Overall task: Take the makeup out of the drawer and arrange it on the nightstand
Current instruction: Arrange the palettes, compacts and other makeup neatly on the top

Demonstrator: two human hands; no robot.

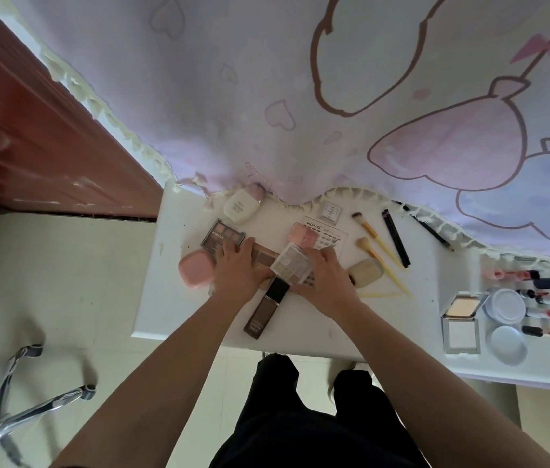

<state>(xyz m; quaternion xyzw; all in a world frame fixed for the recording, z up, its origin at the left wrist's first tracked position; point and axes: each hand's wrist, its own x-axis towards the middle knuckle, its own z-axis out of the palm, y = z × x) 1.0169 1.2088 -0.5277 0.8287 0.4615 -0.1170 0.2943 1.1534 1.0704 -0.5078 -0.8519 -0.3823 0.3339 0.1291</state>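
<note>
I find the makeup crowded mid-nightstand (pixel 172 298). My left hand (pixel 236 270) lies flat, fingers straight, on the brown palette (pixel 265 256), just beside the pink compact (pixel 196 267). My right hand (pixel 327 285) grips the clear palette (pixel 292 266), fingers curled at its right edge. The foundation tube (pixel 265 310) lies slanted, its foot near the front edge. Bare top shows along the left edge and at the front right. The bedspread (pixel 199 96) overhangs the back edge.

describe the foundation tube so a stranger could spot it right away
Start at the nightstand below the bedspread, then look between the left hand and right hand, toward its front edge. The tube lies there: the only long brown piece with a black cap.
</note>
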